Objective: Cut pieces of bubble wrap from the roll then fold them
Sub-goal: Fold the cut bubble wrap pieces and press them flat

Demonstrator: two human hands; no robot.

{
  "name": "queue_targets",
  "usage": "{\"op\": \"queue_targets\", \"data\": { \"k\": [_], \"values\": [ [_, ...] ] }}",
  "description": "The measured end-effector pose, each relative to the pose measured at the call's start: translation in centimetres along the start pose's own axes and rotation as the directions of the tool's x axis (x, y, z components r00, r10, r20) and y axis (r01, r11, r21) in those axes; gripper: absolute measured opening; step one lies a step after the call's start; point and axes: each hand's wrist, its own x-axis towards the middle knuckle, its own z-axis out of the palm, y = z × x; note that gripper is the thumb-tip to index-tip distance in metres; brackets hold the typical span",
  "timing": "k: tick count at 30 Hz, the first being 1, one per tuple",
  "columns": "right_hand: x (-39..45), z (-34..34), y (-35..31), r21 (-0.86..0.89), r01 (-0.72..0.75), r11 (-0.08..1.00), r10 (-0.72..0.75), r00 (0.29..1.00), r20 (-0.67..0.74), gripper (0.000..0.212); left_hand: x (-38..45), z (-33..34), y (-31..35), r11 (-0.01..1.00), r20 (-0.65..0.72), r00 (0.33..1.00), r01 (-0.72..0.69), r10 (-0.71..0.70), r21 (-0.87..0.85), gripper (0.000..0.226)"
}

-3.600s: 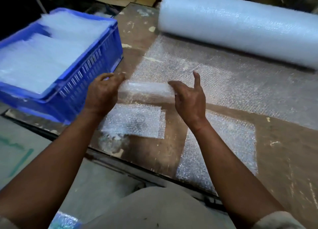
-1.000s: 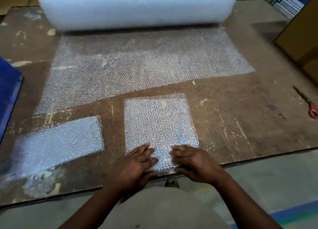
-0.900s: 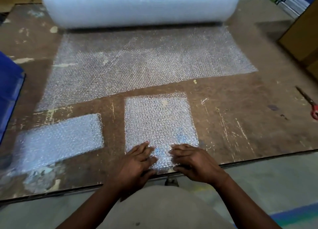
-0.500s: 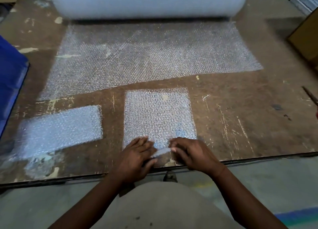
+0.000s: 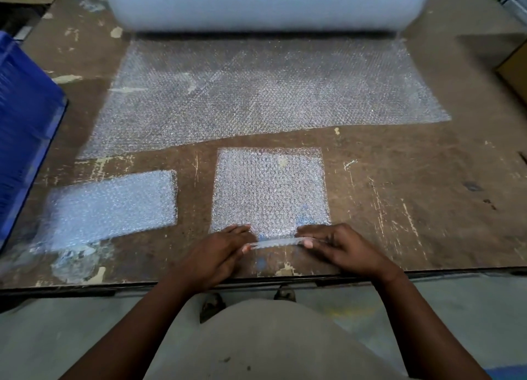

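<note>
A square cut piece of bubble wrap [image 5: 271, 191] lies flat on the wooden table [image 5: 399, 208] at lower centre of the frame, its near edge turned up and folded over into a narrow strip. The left hand [image 5: 216, 254] pinches the left end of that strip between thumb and curled fingers, and the right hand [image 5: 339, 245] pinches the right end the same way; the two hands sit side by side just above the table's near edge, with the strip stretched between them

To the left of this piece, apart from it, a second cut piece [image 5: 111, 208] lies flat, wider than it is deep. Beyond both, across the middle of the frame, the unrolled sheet [image 5: 256, 94] spreads over the table, its near edge cut unevenly and running close to the far edge of the square piece without touching it. The sheet leads back to the large roll [image 5: 265, 3] lying across the top of the frame

A blue crate [image 5: 22, 123] sits at the left edge, partly cut off. A brown cardboard box [image 5: 516, 68] shows at the right edge. Below the table the person's pale garment [image 5: 265, 342] fills the bottom of the frame
</note>
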Motion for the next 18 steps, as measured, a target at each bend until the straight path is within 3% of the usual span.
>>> {"op": "queue_targets", "data": {
  "k": [4, 8, 12, 15, 18],
  "values": [
    [0.1, -0.5, 0.2, 0.073, -0.034, 0.997, 0.029, 0.998, 0.062, 0.030, 0.0, -0.5, 0.1, 0.998, 0.033, 0.999, -0.006, 0.008, -0.068, 0.041],
    [0.1, -0.6, 1.5, 0.079, -0.103, 0.992, 0.095, 0.990, 0.100, 0.032, 0.2, -0.3, -0.2, 0.999, 0.037, 0.999, 0.016, -0.018, 0.039, 0.057],
    [0.0, -1.0, -0.1, 0.058, -0.178, 0.982, 0.169, 0.976, 0.138, 0.045, 0.2, 0.4, -0.5, 0.996, -0.031, 0.999, 0.021, -0.018, 0.091, 0.044],
    [0.4, 0.4, -2.6, -0.327, -0.165, 0.931, 0.143, 0.986, -0.089, 0.075, 0.0, 0.8, -0.8, 0.994, -0.078, 0.997, 0.027, -0.019, 0.104, 0.041],
    [1.4, 3.3, -4.6, -0.590, -0.212, 0.779, 0.052, 0.960, -0.276, 0.078, 0.1, 1.1, -0.8, 0.993, -0.109, 0.993, 0.057, -0.045, 0.106, 0.039]
  ]
}}
